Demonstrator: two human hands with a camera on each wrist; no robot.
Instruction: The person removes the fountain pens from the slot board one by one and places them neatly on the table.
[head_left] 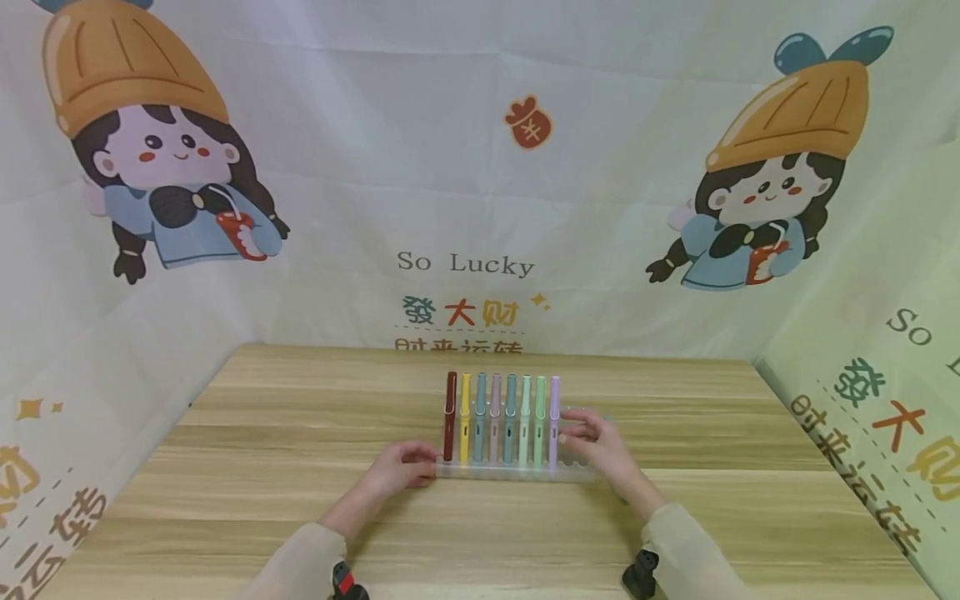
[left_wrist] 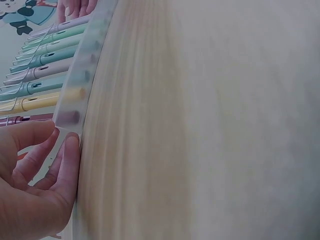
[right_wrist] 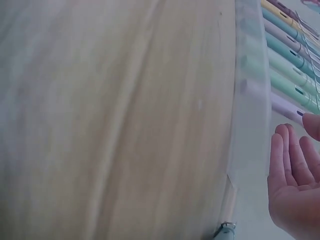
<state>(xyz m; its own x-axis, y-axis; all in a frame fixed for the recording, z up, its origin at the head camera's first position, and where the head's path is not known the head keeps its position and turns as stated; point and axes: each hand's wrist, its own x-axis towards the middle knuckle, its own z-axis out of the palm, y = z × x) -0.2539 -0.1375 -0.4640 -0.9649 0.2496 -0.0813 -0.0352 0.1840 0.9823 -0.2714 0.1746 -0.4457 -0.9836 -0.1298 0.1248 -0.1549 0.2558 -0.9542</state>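
Note:
A clear frosted pen rack (head_left: 513, 472) stands on the wooden table, holding a row of capped pens. From left they run dark red (head_left: 450, 417), yellow (head_left: 465, 417), blue, mauve and greens, then lilac (head_left: 555, 421) at the right. My left hand (head_left: 401, 467) is at the rack's left end, its loosely bent fingertips (left_wrist: 72, 142) right at the corner beside the dark red pen. My right hand (head_left: 603, 442) is beside the lilac pen, whose lower barrel (right_wrist: 287, 106) the thumb (right_wrist: 312, 126) overlaps in the right wrist view. Its other fingers (right_wrist: 278, 155) extend fairly straight.
Notches without pens show at the rack's right end (head_left: 573, 467). A small blue-grey piece with a metal clip (right_wrist: 226, 232) shows near the right wrist. The wooden table (head_left: 300, 417) extends around the rack, with a printed cloth (head_left: 465, 183) behind.

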